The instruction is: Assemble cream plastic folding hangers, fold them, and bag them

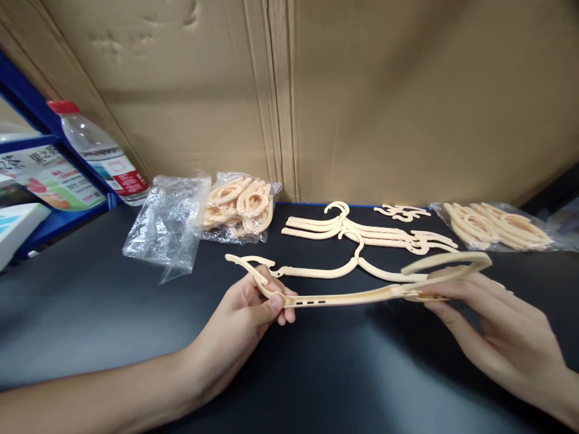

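A cream plastic folding clothes hanger (344, 298) is held up lengthwise between my two hands, above the black table. My left hand (253, 310) pinches its left end, where a curved clip piece joins the slotted arm. My right hand (497, 325) grips the other end, beside the large hook that curves up over the fingers. Just behind it lies another hanger (321, 273) with its arms spread, partly hidden by the held one and my hands. Farther back, several cream hanger pieces (312, 226) are stacked with their hooks together.
Small clip pieces (402, 212) lie at the back. Bagged hanger parts stand left (242, 205) and right (497, 226). A crumpled clear bag (165, 220) and a red-capped bottle (106, 154) are at the left, near a blue shelf (81, 211). Cardboard (407, 102) rises behind the black table (113, 313).
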The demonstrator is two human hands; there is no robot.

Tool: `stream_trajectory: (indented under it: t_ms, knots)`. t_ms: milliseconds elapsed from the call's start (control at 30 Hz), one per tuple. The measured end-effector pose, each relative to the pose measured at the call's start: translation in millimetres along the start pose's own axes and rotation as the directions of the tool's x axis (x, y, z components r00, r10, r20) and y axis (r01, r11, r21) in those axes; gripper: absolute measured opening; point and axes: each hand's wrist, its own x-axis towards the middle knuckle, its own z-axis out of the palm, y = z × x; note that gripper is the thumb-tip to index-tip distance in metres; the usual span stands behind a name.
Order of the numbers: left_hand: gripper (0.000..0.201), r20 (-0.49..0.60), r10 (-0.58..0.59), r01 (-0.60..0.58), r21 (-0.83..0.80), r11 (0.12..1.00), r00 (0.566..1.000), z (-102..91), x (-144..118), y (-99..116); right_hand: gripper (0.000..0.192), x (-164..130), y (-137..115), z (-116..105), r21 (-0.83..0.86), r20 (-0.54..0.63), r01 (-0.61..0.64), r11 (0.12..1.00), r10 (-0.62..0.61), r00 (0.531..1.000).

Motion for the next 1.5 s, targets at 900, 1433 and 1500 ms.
stream_trajectory:
  t_ms: [900,1433,1500]
  knots:
    - [0.052,0.642,0.031,-0.643,0.764,0.059,0.766,8.6,-31.2,5.6,0.013,-2.7,13.8,7.7,-0.09,0.241,-0.087,0.992,0.107,0.965]
    - [0.061,0.648,0.044,-0.638,0.759,-0.132,0.761,-7.3,-3.1,-5.1,0.021,3.1,32.2,11.7,-0.092,0.269,-0.216,0.972,0.233,0.934]
    - [0.06,0.656,0.079,-0.648,0.754,-0.105,0.751,-4.9,-3.6,-2.1,0.019,6.3,33.2,9.4,-0.074,0.237,-0.233,0.97,0.244,0.94]
